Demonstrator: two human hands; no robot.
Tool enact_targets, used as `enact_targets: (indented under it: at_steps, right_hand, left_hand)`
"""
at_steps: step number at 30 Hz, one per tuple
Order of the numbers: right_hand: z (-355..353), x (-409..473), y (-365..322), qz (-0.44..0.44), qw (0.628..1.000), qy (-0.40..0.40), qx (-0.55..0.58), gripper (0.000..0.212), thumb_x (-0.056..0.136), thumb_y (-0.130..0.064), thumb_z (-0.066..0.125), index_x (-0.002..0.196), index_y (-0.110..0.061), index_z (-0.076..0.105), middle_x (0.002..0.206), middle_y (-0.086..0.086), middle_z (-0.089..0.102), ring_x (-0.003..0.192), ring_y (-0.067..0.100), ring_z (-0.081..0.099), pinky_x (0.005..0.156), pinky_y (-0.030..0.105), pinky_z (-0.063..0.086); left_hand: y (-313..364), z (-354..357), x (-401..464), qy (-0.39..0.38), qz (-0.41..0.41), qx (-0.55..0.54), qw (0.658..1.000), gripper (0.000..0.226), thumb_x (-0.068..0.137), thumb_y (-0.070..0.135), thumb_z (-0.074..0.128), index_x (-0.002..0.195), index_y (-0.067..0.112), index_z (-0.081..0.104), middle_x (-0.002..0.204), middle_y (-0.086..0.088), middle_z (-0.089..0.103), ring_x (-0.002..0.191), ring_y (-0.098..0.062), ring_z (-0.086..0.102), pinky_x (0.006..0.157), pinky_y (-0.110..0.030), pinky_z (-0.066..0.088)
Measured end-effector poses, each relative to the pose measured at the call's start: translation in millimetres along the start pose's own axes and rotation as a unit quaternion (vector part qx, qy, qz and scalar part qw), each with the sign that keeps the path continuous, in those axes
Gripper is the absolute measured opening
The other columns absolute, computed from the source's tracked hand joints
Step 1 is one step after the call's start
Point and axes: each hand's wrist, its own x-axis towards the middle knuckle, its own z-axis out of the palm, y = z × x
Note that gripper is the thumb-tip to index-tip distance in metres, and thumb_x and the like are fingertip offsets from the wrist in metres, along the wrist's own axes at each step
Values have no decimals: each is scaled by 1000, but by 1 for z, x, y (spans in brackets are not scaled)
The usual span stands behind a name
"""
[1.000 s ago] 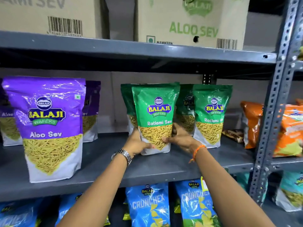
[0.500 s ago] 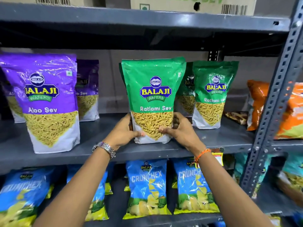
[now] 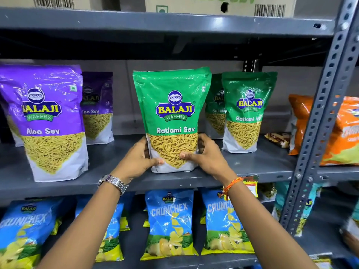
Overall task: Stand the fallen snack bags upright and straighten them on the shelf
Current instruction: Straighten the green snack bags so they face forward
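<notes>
A green Ratlami Sev bag (image 3: 172, 105) stands upright near the front of the grey middle shelf (image 3: 258, 164). My left hand (image 3: 136, 160) grips its lower left side and my right hand (image 3: 206, 154) grips its lower right side. Two more green bags (image 3: 247, 111) stand upright behind and to the right. A large purple Aloo Sev bag (image 3: 44, 117) stands upright at the left front, with another purple bag (image 3: 98, 107) behind it.
Orange bags (image 3: 343, 136) sit at the right beyond the perforated upright post (image 3: 318, 121). A small brown packet (image 3: 276, 139) lies flat by them. Blue Crunchex bags (image 3: 171, 220) line the lower shelf. Cardboard boxes (image 3: 219, 4) rest on the top shelf.
Both hands have drawn the green bag forward from the cluster toward the shelf's front edge, still upright. The view has tilted downward and moved closer.
</notes>
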Motion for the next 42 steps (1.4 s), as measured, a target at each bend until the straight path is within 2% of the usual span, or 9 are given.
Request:
enact_targets:
  at_steps: [7,9,12,15,21,25,28,33,42]
  right_hand:
    - [-6,-12,-16,2,1000,-20,-22,80,66,-37,91,130,-23,46,120,-7,64,115,12,62,104,36,52]
    - [-20,-20,-15,9,1000,13,-10,94,67,-38,90,143,-19,38,128,-6,55,121,12,54,106,33,47]
    - [-87,-28,-2,15,977,205,51,82,73,-29,88,140,-15,43,128,0,54,113,11,56,96,21,46]
    - [-155,-5,24,41,958,278,52,81,75,-31,87,138,-14,38,129,4,49,119,18,53,105,34,46]
    - [-180,70,88,119,974,180,74,122,54,-78,79,144,-6,38,136,7,61,126,27,62,111,44,48]
    - [-183,71,91,84,991,86,56,88,70,-51,84,138,-5,51,130,9,69,118,26,67,101,41,57]
    - [-188,51,81,81,993,70,41,97,60,-67,80,135,-13,52,128,6,71,119,23,68,108,46,52]
    - [-189,-6,41,60,996,44,49,42,95,-23,67,131,-13,48,132,7,65,124,22,62,114,41,45]
    - [-199,-41,17,28,998,15,54,20,85,-40,69,98,-33,56,105,-17,67,118,18,62,115,46,44]
  left_hand:
    - [5,8,-15,33,-16,-30,999,77,70,3,84,133,26,45,130,7,63,128,-15,60,114,-43,43]
    - [7,11,-30,161,7,-3,987,97,57,25,91,139,26,40,141,5,55,135,-16,51,116,-39,38]
    - [43,64,-63,361,126,-39,923,67,70,8,86,124,24,51,125,-3,60,117,-21,60,105,-33,46]
    - [94,137,-56,298,232,-62,924,43,76,7,76,109,23,55,106,-2,66,100,-17,66,93,-24,51]
    - [108,215,67,-10,-3,40,999,86,76,29,83,145,6,37,147,-12,50,138,-26,49,104,-25,38]
    - [102,229,104,-31,-15,47,998,68,77,12,83,135,4,47,132,-10,62,112,-15,55,86,-17,38]
    - [94,235,98,4,-8,76,997,78,75,22,85,138,10,40,135,-12,62,121,-27,59,91,-25,42]
    - [94,239,69,17,22,121,992,87,73,36,85,139,9,36,128,-16,68,111,-35,67,87,-35,52]
    - [102,244,44,22,34,141,989,89,71,39,85,139,13,35,121,-15,70,100,-33,71,84,-33,53]
